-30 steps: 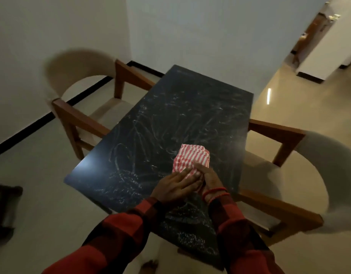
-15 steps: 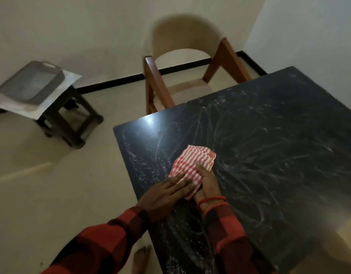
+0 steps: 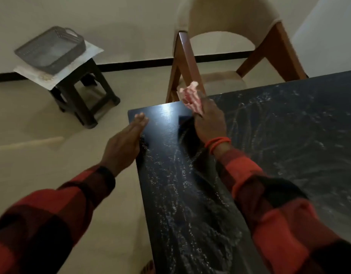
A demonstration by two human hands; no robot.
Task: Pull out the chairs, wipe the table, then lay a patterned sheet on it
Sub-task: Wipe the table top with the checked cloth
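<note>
The black table (image 3: 289, 135) fills the right half of the head view, its top smeared with pale wipe streaks. My right hand (image 3: 209, 120) grips a red-and-white striped cloth (image 3: 191, 96) and holds it near the table's far left edge; whether the blurred cloth touches the top I cannot tell. My left hand (image 3: 125, 143) hovers flat with fingers straight at the table's left corner, holding nothing. A wooden chair (image 3: 229, 62) with a beige curved back stands pulled away from the table behind the cloth.
A dark stool (image 3: 81, 91) stands on the floor at the left with a grey basket (image 3: 51, 49) on a pale sheet on top. A black skirting line runs along the white wall. Beige floor lies between stool and table.
My right hand has swept the cloth from the middle of the table to its far left edge. My left hand has come off the cloth and moved to the left corner.
</note>
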